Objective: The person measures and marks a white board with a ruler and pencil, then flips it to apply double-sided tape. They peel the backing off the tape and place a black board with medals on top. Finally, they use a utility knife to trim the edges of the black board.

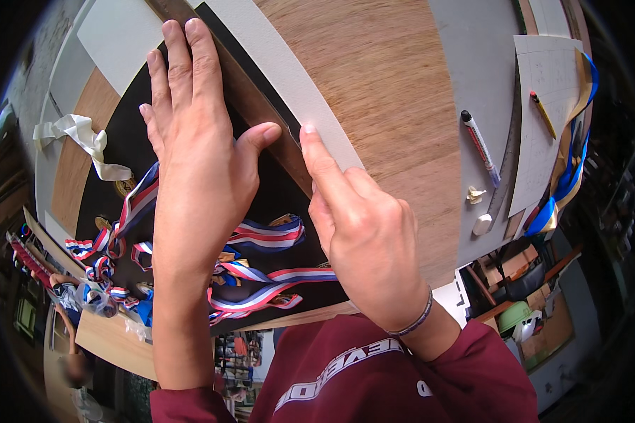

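Observation:
My left hand [194, 134] lies flat, fingers together, pressing a long brown ruler [250, 102] onto a black board [123, 141]. My right hand [356, 225] has its fingers curled and its index finger stretched along the ruler's edge, beside a grey card strip [289, 77]; a thin blade tip seems to show at the fingertip, but I cannot tell for sure. Several medals on red, white and blue ribbons [261, 236] lie on the black board under my forearms.
The wooden tabletop [395, 106] carries a marker pen [480, 144], a metal ruler [509, 151], a pencil [543, 113] on a paper sheet, an eraser [481, 224] and blue and gold ribbon [568, 176] at the right. White ribbon [85, 141] lies at the left.

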{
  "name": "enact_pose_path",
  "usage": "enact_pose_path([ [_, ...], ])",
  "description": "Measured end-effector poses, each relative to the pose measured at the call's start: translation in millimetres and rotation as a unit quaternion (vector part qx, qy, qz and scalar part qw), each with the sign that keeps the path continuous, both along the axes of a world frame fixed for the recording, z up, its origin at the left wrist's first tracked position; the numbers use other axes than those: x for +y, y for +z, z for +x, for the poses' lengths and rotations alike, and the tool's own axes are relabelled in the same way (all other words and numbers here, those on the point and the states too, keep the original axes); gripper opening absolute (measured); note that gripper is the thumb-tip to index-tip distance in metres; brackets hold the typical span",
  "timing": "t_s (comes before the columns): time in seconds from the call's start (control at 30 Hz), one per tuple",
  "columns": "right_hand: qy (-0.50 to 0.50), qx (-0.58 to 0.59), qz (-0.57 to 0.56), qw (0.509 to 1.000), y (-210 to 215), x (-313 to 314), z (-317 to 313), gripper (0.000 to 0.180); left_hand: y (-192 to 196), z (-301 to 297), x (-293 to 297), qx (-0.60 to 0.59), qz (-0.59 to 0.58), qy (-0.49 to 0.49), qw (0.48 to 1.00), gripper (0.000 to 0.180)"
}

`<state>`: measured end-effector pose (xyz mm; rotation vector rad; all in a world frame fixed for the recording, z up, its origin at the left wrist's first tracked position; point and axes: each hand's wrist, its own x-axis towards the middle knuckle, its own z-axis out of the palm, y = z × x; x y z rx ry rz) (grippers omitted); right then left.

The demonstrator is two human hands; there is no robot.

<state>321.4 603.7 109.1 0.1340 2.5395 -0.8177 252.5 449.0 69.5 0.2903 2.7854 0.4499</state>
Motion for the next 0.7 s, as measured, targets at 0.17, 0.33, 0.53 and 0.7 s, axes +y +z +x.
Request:
enact_pose_path([
  [0.17, -0.02, 0.162, -0.109, 0.98, -29.2, 16.7, 5.0, 0.055, -3.5, 4.3, -4.0, 0.002, -0.003, 0.004, 1.0, 0.098],
  [0.33, -0.235, 0.041, -0.202, 0.95, -15.9, 32.1, 18.0, 0.047, -25.1, -5.0, -18.5, 0.095, -0.033, -0.053, 0.994, 0.098],
  [0.53, -0.132, 0.083, -0.153, 0.976, -19.0, 35.9, 22.1, 0.044, -20.8, 5.1, -22.2, 0.109, 0.058, -0.073, 0.99, 0.098],
  [0.7, -0.089, 0.171, -0.161, 0.968, -35.0, 28.6, 16.5, 0.043, -19.0, -2.0, -15.3, 0.115, 0.018, -0.053, 0.992, 0.099],
])
